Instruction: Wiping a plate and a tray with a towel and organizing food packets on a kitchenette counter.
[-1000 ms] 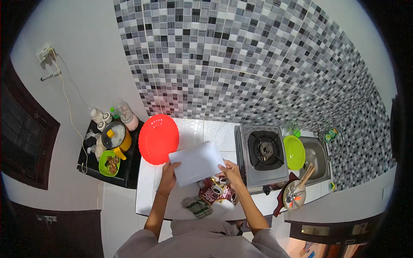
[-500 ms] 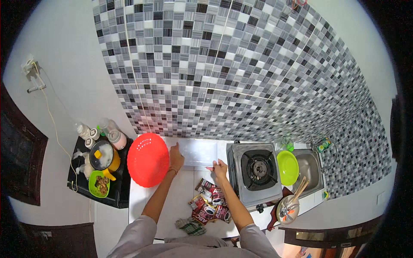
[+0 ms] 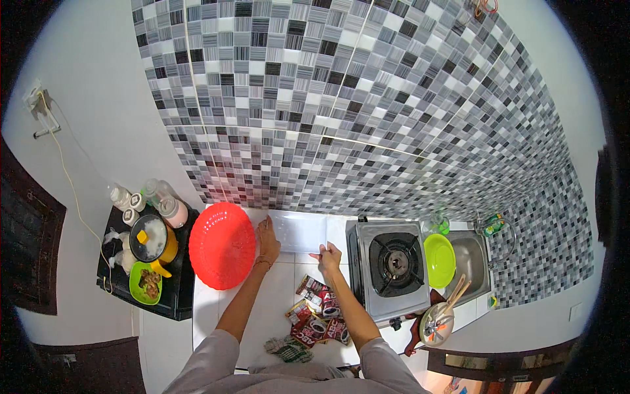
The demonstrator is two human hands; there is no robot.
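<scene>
A pale, translucent rectangular plastic container [image 3: 298, 231] lies on the white tiled counter against the mosaic wall. My left hand [image 3: 268, 244] holds its left end, fingers bent at the edge. At its near right corner, my right hand [image 3: 329, 256] grips the rim between thumb and fingers. Just left of my left hand is a large red, scallop-edged oval tray [image 3: 223, 246]. Several dark red and brown sachets [image 3: 318, 315] lie in a loose pile beside my right forearm. A green checked cloth [image 3: 289, 349] rests near the counter's front edge.
To the right stand a gas stove [image 3: 395, 266], a lime-green basin [image 3: 439, 261], a steel sink [image 3: 471, 262] and a pot with wooden-handled utensils [image 3: 438, 325]. A black side table [image 3: 180, 299] at left carries a yellow pot [image 3: 154, 238], jars and a green bowl [image 3: 146, 284].
The view has shifted slightly. Both hands keep their hold on the plastic container, which has edged a little to the left along with my right hand.
</scene>
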